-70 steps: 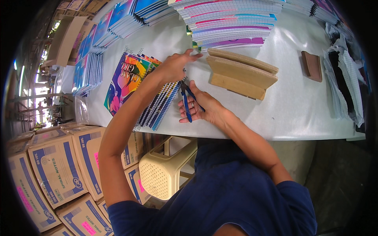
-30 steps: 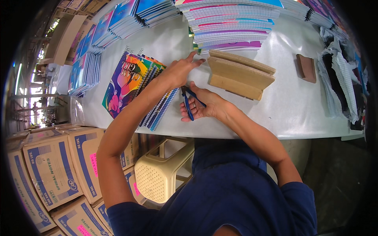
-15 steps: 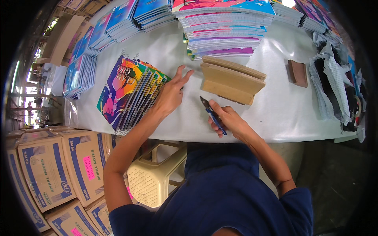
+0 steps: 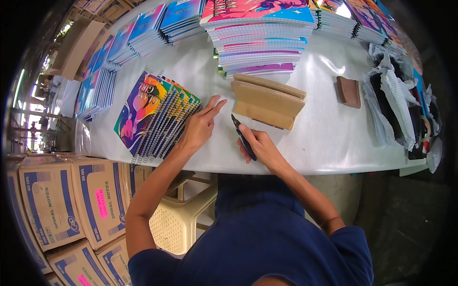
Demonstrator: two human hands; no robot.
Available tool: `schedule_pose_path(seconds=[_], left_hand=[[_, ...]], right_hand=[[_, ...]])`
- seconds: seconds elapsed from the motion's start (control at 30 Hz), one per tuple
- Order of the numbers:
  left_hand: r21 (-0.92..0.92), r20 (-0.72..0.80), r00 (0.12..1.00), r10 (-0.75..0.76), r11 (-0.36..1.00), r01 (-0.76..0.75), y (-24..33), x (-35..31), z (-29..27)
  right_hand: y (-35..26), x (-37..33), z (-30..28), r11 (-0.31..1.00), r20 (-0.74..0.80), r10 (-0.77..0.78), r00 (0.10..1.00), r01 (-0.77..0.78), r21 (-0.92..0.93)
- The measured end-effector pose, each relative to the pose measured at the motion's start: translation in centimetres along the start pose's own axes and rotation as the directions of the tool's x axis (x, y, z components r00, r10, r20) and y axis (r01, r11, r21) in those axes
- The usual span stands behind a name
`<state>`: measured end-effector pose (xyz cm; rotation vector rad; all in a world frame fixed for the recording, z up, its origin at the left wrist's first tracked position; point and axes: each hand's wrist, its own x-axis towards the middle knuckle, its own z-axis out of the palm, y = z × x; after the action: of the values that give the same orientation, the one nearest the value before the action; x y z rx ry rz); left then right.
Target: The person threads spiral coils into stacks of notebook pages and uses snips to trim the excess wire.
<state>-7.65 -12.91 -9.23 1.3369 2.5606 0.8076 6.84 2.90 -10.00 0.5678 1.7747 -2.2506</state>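
My left hand (image 4: 198, 127) lies at the right edge of a fanned stack of colourful spiral notebooks (image 4: 155, 117), its fingers stretched out and apart. The notebooks overlap, with their coil bindings showing in a row. In my right hand (image 4: 260, 145) is a small pair of cutting pliers (image 4: 242, 136) with dark jaws and blue handles. The jaws point away from me, toward the left hand and the table top. Just beyond the pliers stands a folded piece of brown cardboard (image 4: 269, 102).
A tall notebook stack (image 4: 260, 47) stands at the far middle, with blue notebook stacks (image 4: 140, 31) to its left. A small brown piece (image 4: 348, 92) and crumpled wrapping (image 4: 393, 100) lie right. Cartons (image 4: 52, 205) and a cream stool (image 4: 176, 221) are below the white table (image 4: 324, 152).
The whole view has shifted slightly. My left hand has slid a little toward me beside the notebooks, and my right hand, still holding the pliers, is slightly closer to it.
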Motion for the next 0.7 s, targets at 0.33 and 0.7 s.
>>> schedule_pose_path(seconds=[0.33,0.7], left_hand=[[-0.891,-0.221,0.824,-0.521,0.451,0.046,0.5,-2.5,4.1],[-0.990,-0.099,0.934,-0.343,0.125,-0.059,15.3,-0.6,5.6]], right_hand=[[1.5,4.3,3.7,0.984,-0.035,-0.172,0.985,0.170,-0.048],[-2.8,-6.8,-3.1,0.608,-0.177,-0.702,0.690,0.451,-0.654]])
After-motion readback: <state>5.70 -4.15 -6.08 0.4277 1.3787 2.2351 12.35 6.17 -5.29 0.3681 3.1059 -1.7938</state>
